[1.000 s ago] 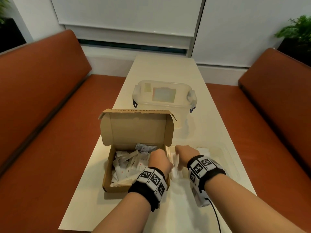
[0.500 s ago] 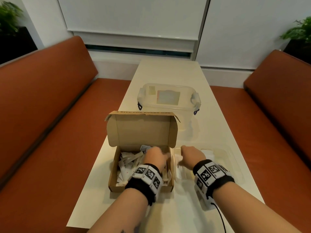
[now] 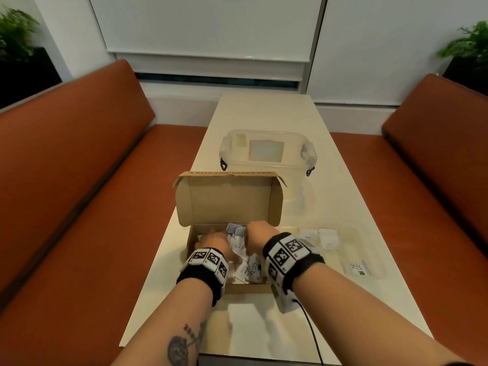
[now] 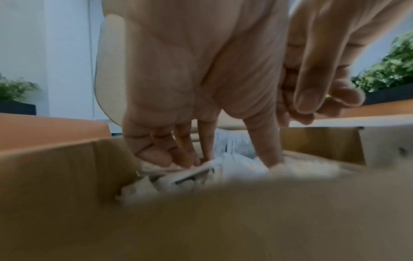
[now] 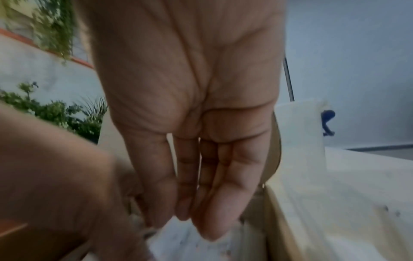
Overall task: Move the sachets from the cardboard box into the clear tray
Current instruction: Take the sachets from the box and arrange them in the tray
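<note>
The open cardboard box (image 3: 190, 244) sits near the table's front, its lid standing upright, with several white sachets (image 3: 252, 269) loose inside. Both hands reach into it. My left hand (image 3: 214, 243) is on the left side of the pile. In the left wrist view the left hand (image 4: 223, 162) has curled fingertips (image 4: 170, 159) and thumb around a clump of sachets (image 4: 236, 164). My right hand (image 3: 256, 233) points down beside it. In the right wrist view the right hand (image 5: 196, 224) has straight fingers (image 5: 223, 203) touching the sachets (image 5: 185, 236). The clear tray (image 3: 375, 249) lies right of the box, with a few sachets (image 3: 328, 237) in it.
A clear lidded tub (image 3: 266, 151) stands behind the box on the long pale table (image 3: 264, 112). Orange benches (image 3: 79, 180) run along both sides. Plants (image 3: 15, 35) stand in the far corners.
My right hand has moved left from the clear tray into the cardboard box. My left hand has stayed in the box and shifted left onto the pile.
</note>
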`<state>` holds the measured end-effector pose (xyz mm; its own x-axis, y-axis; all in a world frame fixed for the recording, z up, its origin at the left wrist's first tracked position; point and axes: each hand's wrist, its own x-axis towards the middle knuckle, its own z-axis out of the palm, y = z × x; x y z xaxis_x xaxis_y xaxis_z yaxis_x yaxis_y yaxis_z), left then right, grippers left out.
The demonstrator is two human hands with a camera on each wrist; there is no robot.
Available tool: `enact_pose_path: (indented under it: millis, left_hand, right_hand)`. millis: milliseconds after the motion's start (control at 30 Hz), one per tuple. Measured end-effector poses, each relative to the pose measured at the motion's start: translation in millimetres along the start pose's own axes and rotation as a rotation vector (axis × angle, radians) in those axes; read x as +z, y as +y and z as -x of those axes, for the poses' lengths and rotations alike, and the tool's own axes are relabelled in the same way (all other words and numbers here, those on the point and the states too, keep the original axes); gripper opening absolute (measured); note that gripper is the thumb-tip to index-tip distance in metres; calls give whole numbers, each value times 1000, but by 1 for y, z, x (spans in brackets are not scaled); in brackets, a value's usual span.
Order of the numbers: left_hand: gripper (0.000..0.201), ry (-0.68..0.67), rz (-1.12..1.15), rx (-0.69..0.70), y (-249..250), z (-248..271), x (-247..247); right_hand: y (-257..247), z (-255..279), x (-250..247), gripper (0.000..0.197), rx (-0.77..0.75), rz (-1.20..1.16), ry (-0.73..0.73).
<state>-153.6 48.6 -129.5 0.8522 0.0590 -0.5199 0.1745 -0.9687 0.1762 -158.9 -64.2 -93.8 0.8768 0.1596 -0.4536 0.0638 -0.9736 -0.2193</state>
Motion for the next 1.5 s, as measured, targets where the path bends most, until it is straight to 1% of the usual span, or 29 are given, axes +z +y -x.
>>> enact_pose_path:
  millis: [33,67,133,167,200,267,333,467,533,600,700,800,867,900,967,1000,1067,1133,1167,1267,1333,1433,1500]
  left_hand:
    - [77,-8,-36,6,2,0,1]
    - [79,-13,-40,8,2,-1,2]
    - [79,-17,6,19,2,-5,5]
    - [78,-19,28,30,1,-7,6]
    - [77,-21,44,41,1,-8,7]
    - [73,-35,91,74,4,-11,7]
    - [68,-53,152,113,6,-11,7]
    - [54,5,313,171,1,-12,5]
    - [49,44,423,194,-4,-12,3]
    - [46,75,582,206,-7,-10,-3]
    - [52,107,737,226,-11,-6,-19]
    - [64,95,854,262,-11,-2,-30]
    - [65,62,947,283,-8,1,-31]
    - [61,23,1000,289,-7,2,-30]
    - [44,-91,1129,300,-3,5,-27]
    - [37,-133,1181,302,-1,7,-26]
    - [28,-157,1234,308,1,8,-22]
    - [24,-126,1238,322,2,9,-19]
    - [25,-106,1226,326,2,10,-18]
    - [37,-20,1141,344,1,12,-17]
    - [40,23,1098,356,0,13,-17]
    - [35,83,1121,384,0,13,-22]
    - [32,121,1183,384,3,13,-27]
  right_hand:
    - [-2,-3,5,34,10,-6,-13]
    - [-4,-6,8,38,28,-28,-29]
    - [-5,-8,13,47,59,-55,-67]
    - [-5,-9,16,49,72,-67,-69]
    - [-4,-8,19,45,76,-83,-48]
    - [0,-6,23,32,75,-116,31]
    - [4,-2,25,29,66,-157,93]
    - [12,5,20,18,75,-312,230]
    - [16,8,16,16,77,-384,307]
    - [20,12,11,13,71,-467,382]
    - [26,15,5,19,66,-604,454]
    - [26,17,4,41,37,-714,444]
    - [24,16,5,53,38,-813,430]
    - [22,16,6,53,40,-910,429]
    - [22,17,6,43,44,-1028,444]
    - [23,17,6,36,50,-1016,459]
    - [24,16,7,20,58,-992,479]
    - [22,17,9,17,57,-1011,477]
    - [21,16,10,16,53,-1030,467]
    - [19,17,17,17,45,-1048,438]
    - [18,16,19,16,48,-1045,431]
    - [16,17,13,13,8,-1087,418]
    - [15,20,5,15,-47,-1181,390]
